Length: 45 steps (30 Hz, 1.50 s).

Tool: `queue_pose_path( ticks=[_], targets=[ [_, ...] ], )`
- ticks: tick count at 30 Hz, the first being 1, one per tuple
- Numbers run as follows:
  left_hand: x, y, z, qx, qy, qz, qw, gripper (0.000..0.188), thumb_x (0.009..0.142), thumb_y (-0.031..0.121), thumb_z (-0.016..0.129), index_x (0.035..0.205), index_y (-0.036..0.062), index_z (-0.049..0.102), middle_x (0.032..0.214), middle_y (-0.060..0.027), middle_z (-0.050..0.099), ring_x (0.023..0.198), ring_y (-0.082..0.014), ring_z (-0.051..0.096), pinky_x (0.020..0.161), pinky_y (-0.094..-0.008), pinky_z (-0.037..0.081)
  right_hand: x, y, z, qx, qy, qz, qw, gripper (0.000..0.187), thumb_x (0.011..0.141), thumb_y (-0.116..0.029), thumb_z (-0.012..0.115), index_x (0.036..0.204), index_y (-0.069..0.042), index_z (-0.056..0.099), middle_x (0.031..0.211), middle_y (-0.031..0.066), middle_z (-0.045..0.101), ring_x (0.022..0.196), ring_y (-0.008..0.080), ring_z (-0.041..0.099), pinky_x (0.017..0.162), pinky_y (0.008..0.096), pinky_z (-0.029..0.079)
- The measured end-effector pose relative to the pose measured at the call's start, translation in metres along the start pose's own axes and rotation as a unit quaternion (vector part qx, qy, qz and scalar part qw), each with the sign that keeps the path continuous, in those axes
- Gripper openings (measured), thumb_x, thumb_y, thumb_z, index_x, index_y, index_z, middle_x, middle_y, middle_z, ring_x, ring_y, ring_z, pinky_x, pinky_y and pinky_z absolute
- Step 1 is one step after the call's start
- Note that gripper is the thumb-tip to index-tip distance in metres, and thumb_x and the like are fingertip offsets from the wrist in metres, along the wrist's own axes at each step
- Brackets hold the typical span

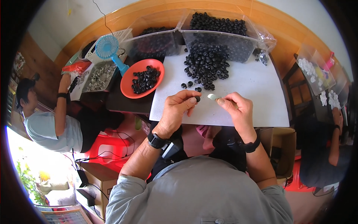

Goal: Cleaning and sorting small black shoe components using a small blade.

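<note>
Between thumb and fingers of my left hand (176,110) is a small round black part (197,99). My right hand (238,109) pinches a small tool with a pale, flat, rounded tip (212,96); most of its handle is hidden in the fingers. The tip points at the black part, with a gap between them. Just beyond my hands, a few loose black parts (190,84) lie on the white board (257,89). Behind them spreads a heap of the same black parts (206,64). To the left, an orange-red bowl (128,89) holds more of them.
Clear plastic bins (220,34) full of black parts stand at the back. A blue fan (107,47) and a tray of metal pieces (99,77) are left of the bowl. One person (56,123) works at left, another (324,149) at right. A cardboard box (284,149) sits below the table.
</note>
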State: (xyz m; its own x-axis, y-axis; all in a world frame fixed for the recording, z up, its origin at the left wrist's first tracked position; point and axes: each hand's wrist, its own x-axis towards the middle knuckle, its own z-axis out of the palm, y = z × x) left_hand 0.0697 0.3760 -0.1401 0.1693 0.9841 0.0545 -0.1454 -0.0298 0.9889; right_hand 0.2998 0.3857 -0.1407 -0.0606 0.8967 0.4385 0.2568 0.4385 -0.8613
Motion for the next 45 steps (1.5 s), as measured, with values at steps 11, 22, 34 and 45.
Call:
queue_pose_path(
  ticks=[11, 22, 34, 45],
  targets=[
    [0.001, -0.014, 0.016, -0.161, -0.014, 0.001, 0.987, 0.027, 0.104, 0.005, 0.059, 0.128, -0.0063, 0.065, 0.104, -0.0115, 0.068, 0.088, -0.0168, 0.063, 0.073, -0.0305, 0.052, -0.001, 0.005, 0.006, -0.063, 0.014, -0.018, 0.998, 0.028, 0.089, -0.024, 0.082, 0.079, -0.002, 0.066, 0.058, 0.0043, 0.054, 0.052, 0.0111, 0.048, 0.051, 0.0296, 0.039],
    [-0.002, -0.015, 0.014, -0.177, -0.045, 0.048, 0.982, 0.028, 0.102, -0.001, 0.059, 0.128, -0.0052, 0.068, 0.114, -0.0117, 0.068, 0.094, -0.0192, 0.063, 0.075, -0.0332, 0.053, -0.002, 0.0, 0.008, -0.101, 0.017, -0.027, 0.994, 0.028, 0.087, -0.024, 0.082, 0.078, -0.003, 0.066, 0.062, 0.0074, 0.059, 0.053, 0.0167, 0.054, 0.052, 0.0318, 0.042],
    [-0.002, -0.014, 0.014, -0.168, -0.048, 0.037, 0.984, 0.028, 0.102, -0.003, 0.058, 0.127, -0.006, 0.068, 0.116, -0.0107, 0.067, 0.091, -0.019, 0.062, 0.075, -0.0332, 0.053, -0.003, 0.003, 0.009, -0.102, 0.019, -0.04, 0.994, 0.028, 0.087, -0.024, 0.082, 0.078, -0.003, 0.065, 0.064, 0.0079, 0.06, 0.053, 0.0193, 0.055, 0.052, 0.0331, 0.042],
    [-0.003, -0.017, 0.014, -0.162, -0.033, 0.021, 0.986, 0.026, 0.102, -0.002, 0.057, 0.125, -0.0062, 0.069, 0.115, -0.0108, 0.067, 0.088, -0.0184, 0.062, 0.074, -0.0323, 0.052, -0.003, 0.004, 0.01, -0.117, 0.025, -0.085, 0.989, 0.026, 0.085, -0.02, 0.083, 0.077, -0.004, 0.064, 0.065, 0.008, 0.06, 0.054, 0.0207, 0.056, 0.051, 0.0342, 0.042]
  ],
)
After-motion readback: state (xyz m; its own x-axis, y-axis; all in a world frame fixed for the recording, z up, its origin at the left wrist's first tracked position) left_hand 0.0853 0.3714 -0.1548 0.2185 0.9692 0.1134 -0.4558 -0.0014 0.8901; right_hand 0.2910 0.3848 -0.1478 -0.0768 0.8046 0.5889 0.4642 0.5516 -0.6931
